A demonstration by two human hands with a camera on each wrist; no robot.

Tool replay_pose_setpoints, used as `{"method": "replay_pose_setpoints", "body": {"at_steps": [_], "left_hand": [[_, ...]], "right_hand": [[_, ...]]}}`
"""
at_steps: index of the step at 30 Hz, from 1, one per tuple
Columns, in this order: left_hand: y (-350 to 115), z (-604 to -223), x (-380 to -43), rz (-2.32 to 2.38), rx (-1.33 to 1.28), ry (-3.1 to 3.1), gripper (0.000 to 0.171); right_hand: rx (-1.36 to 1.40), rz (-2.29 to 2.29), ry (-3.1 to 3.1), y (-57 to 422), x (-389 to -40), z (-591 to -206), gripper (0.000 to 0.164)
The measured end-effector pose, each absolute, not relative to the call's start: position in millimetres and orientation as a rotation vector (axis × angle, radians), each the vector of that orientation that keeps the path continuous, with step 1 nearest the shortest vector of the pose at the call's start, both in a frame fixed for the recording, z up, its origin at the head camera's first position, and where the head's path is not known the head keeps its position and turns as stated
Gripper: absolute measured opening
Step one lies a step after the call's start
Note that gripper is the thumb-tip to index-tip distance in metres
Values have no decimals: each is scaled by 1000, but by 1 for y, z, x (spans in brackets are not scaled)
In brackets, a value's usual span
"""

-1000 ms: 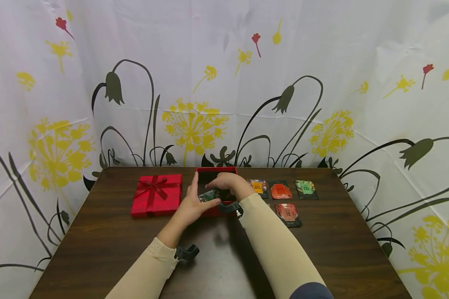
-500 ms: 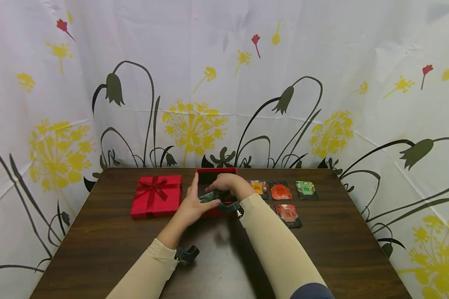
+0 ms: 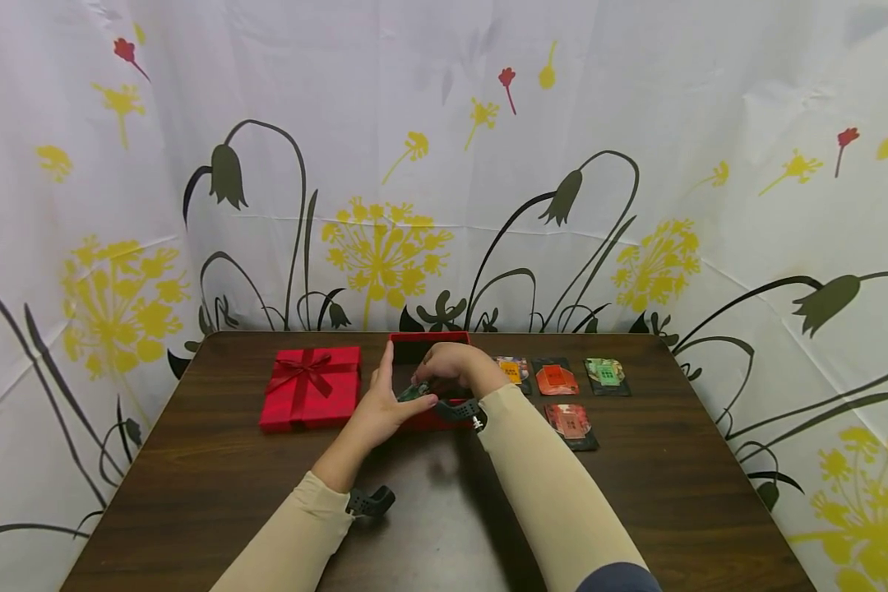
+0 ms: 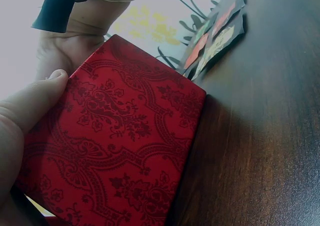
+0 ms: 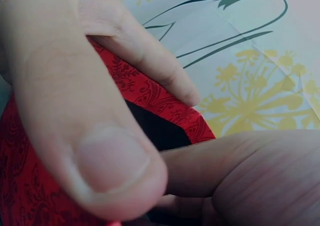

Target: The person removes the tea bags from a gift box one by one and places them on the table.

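An open red gift box [image 3: 429, 337] with a dark inside stands at the table's far edge; its patterned outer wall fills the left wrist view as a red box [image 4: 120, 131]. My left hand [image 3: 381, 407] holds it, fingers along the left side and thumb across the near wall. Over the opening bends my right hand [image 3: 455, 366], its curled fingers reaching inside and pinching a dark green packet [image 3: 413, 392], mostly covered by the hands. In the right wrist view the left thumb [image 5: 107, 161] is close up, and the right fingertips are hidden inside the box.
A red lid with a ribbon bow [image 3: 311, 386] lies left of the box. To the right lie flat packets with an orange label [image 3: 514, 372], red label [image 3: 555, 376], green label [image 3: 607, 376] and pinkish label [image 3: 571, 425]. A floral curtain [image 3: 444, 164] hangs behind the table [image 3: 673, 510].
My right fingers have shifted slightly at the dark green packet, and less of it shows now. The left hand, box, lid and other packets have stayed in place.
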State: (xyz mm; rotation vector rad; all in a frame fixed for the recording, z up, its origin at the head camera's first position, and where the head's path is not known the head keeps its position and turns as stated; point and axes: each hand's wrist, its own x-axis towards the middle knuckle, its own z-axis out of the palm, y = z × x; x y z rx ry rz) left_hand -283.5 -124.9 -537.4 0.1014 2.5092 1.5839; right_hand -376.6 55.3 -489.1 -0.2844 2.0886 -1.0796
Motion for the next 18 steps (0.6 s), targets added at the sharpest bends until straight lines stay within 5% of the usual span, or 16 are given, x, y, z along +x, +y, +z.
{"method": "replay_pose_setpoints", "body": {"at_steps": [4,12,18], "left_hand": [[-124,-538,-284,1590,99,2509,132],[-124,-538,-284,1593,96,2512,132],[-125,-538,-284,1601,90,2509,132]], "right_hand": [[-319,-1076,2048,56,-374,-490,19],[-299,-1178,1986,57,-371,-491,37],[-333,-1209,1930,57,-372,-494,27]]}}
